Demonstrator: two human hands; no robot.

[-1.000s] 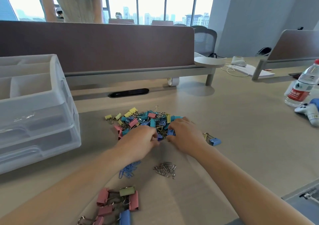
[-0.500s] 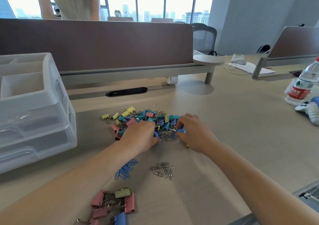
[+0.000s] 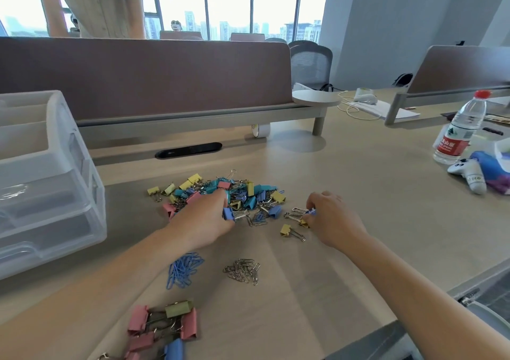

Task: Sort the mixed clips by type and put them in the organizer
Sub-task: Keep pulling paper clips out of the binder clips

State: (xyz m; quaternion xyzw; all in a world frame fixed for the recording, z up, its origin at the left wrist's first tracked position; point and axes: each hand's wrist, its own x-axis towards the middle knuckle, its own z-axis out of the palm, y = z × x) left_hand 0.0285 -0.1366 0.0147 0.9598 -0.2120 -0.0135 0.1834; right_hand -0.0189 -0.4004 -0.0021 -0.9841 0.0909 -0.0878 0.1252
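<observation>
Clear plastic organizer (image 3: 55, 194) sits beside the clip pile (image 3: 220, 194), compartments empty.

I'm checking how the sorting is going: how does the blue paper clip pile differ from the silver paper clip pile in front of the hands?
The blue paper clips have a coloured coating; the silver paper clips are bare metal. The blue pile lies to the left, below the left hand; the silver pile lies to its right, between the two forearms. The blue pile stretches out longer; the silver one is more compact. Both lie loose on the desk, not in the organizer.
</observation>
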